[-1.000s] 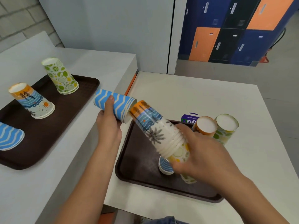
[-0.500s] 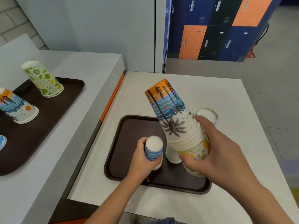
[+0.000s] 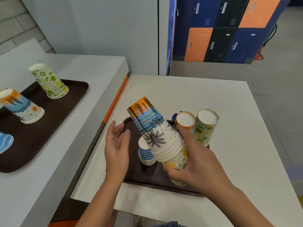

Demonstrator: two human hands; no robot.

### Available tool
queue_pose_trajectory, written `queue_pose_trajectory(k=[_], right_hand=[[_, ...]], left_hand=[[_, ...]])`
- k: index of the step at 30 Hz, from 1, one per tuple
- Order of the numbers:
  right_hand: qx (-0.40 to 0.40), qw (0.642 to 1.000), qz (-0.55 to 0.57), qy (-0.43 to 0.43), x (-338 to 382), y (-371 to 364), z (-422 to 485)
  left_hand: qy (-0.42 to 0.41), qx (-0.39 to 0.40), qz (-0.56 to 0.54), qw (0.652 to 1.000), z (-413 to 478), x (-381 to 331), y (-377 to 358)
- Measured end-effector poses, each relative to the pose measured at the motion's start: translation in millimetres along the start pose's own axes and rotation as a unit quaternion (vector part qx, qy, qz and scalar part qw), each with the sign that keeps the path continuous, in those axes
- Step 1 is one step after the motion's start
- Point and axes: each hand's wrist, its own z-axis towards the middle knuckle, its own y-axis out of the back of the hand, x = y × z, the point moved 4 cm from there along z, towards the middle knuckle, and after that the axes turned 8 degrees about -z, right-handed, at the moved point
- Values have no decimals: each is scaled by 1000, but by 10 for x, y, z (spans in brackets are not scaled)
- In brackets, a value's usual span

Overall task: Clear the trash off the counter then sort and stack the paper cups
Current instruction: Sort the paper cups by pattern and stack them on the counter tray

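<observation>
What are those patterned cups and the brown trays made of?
Stacked cups: likely paper, judging by the matte printed walls and thin rolled white rims. Near tray and left tray: probably moulded plastic, dark brown with low sheen and rounded raised rims.

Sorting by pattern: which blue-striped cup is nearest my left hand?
The blue-striped cup on the near tray, beside the left hand; the other is on the left tray.

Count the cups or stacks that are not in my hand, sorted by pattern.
Blue wave cups: 2
Orange palm cups: 2
Lime cups: 2
Total: 6, held stack excluded
</observation>
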Motion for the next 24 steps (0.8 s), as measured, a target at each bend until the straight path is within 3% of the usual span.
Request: queue_pose_trajectory(k=[2, 5, 18, 24], right_hand=[[12, 1000, 1, 6, 28, -28, 28], [27, 999, 12, 18, 90, -60, 56], [56, 998, -13, -5, -23, 177, -9], [19, 999, 13, -33, -250, 540, -45]], left_hand=[[67, 59, -112, 990, 18, -241, -133], [130, 136, -125, 974, -16, -431, -353], [129, 10, -195, 972, 339, -740, -392], [129, 25, -220, 967, 422, -821, -695]])
